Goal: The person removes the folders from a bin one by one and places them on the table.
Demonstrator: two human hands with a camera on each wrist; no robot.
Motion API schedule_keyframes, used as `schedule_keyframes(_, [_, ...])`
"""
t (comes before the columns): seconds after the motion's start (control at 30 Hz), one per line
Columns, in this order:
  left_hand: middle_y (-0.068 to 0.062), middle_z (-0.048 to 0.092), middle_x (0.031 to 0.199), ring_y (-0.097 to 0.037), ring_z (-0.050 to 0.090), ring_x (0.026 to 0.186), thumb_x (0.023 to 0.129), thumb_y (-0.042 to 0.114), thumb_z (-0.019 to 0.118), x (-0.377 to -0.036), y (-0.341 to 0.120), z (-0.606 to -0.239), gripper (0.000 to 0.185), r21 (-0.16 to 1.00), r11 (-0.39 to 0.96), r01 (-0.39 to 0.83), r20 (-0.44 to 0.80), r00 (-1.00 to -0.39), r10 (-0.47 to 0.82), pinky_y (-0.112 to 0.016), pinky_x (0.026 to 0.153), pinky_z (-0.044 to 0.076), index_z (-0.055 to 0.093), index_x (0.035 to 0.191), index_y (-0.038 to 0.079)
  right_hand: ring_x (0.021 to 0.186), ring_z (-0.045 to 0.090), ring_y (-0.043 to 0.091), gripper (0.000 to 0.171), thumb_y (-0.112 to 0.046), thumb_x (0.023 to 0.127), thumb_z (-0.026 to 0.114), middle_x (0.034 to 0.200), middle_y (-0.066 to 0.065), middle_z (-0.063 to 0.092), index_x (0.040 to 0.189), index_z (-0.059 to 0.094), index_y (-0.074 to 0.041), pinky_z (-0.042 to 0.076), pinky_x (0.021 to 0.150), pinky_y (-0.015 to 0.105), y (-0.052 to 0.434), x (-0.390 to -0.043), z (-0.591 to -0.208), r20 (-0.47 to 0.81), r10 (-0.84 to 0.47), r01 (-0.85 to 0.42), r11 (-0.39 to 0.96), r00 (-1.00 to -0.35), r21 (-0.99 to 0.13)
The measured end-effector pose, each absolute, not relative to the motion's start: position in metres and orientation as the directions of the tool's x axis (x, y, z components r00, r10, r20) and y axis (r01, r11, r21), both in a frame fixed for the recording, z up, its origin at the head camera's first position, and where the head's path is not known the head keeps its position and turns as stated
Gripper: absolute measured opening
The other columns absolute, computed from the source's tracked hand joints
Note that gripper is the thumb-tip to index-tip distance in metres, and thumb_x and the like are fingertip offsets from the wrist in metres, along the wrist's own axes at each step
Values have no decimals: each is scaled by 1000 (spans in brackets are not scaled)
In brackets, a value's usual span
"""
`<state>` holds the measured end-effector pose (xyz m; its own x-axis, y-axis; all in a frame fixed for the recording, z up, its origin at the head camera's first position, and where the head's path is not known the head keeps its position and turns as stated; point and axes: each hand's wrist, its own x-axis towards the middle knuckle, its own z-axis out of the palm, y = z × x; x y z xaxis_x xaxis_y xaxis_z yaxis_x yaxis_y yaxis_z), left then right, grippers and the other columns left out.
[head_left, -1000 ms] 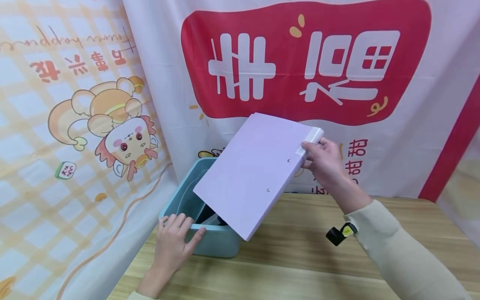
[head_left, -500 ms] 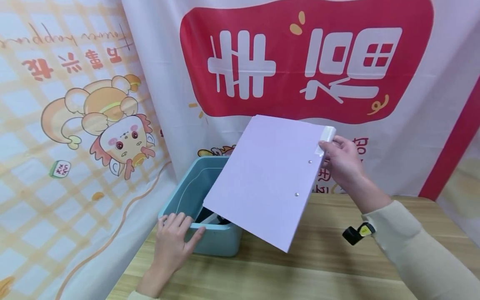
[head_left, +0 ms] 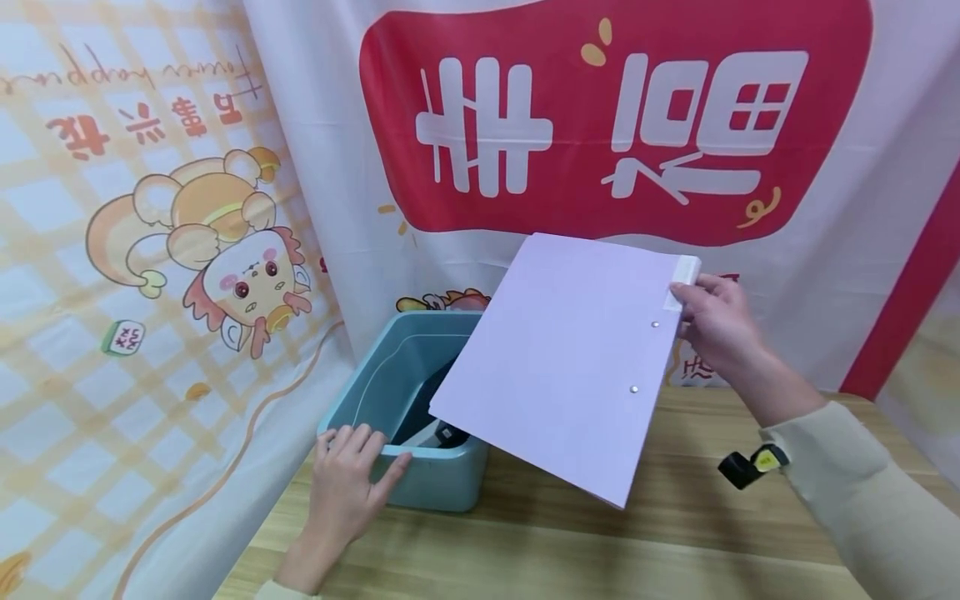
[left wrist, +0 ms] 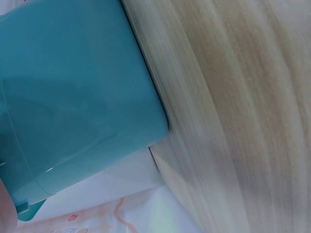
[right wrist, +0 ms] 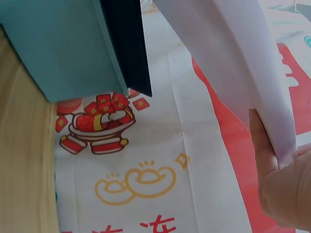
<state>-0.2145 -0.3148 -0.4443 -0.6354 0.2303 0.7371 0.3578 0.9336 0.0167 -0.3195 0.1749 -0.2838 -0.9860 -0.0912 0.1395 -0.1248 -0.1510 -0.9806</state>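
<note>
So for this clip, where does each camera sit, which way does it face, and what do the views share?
Head: worn high, facing forward and down at the lilac folder, teal bin and both hands.
Left wrist: under that arm, facing the teal bin wall and wooden table; a sliver of skin shows.
Right wrist: faces the folder; right hand shows.
All three share the bin.
</note>
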Motion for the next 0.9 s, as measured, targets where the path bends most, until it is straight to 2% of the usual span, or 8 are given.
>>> schedule_keyframes(0.23, [1,57,82,-22,51,79,94,53,64,-214,-314,-444,38,33,936,351,728,-650,218,-58,92,39,64,88,16,110,67,6,77,-42,100,60,155,10,39,162,25,-11,56,86,23,189,-322,-285,97,-85,-90,-84,-992,-992])
schedule_keyframes(0.47, [1,56,82,-23,51,79,94,52,64,-215,-314,-444,36,34,933,357,730,-647,221,-57,92,38,63,88,16,126,56,13,75,-40,105,52,156,12,33,163,18,-9,55,86,20,201,-328,-290,78,-77,-75,-41,-994,-996])
schedule_keyframes(0.6, [1,55,81,-22,50,78,94,52,63,-216,-315,-445,37,34,932,361,734,-642,222,-57,91,38,63,88,16,116,60,8,72,-38,107,49,154,14,33,163,16,-8,56,82,20,209,-329,-296,77,-84,-75,-32,-993,-997])
schedule_keyframes(0.73, [1,56,81,-22,50,78,96,54,61,-216,-315,-446,39,31,931,365,743,-631,223,-57,90,39,63,88,16,102,63,0,70,-34,109,46,144,10,41,163,14,-4,57,80,21,217,-330,-303,79,-94,-76,-39,-992,-996])
schedule_keyframes(0.83, [1,56,81,-23,51,78,96,55,60,-216,-314,-445,41,31,929,368,747,-626,223,-58,90,38,64,88,15,100,64,-1,69,-33,109,44,140,7,44,162,13,-3,56,80,20,224,-329,-307,81,-91,-79,-27,-993,-997])
schedule_keyframes(0.9, [1,56,81,-23,51,78,96,55,61,-216,-314,-445,41,33,929,367,746,-628,221,-58,91,38,64,88,15,101,63,-1,70,-36,109,44,143,11,43,163,13,-5,56,81,21,227,-328,-309,75,-91,-77,12,-993,-997])
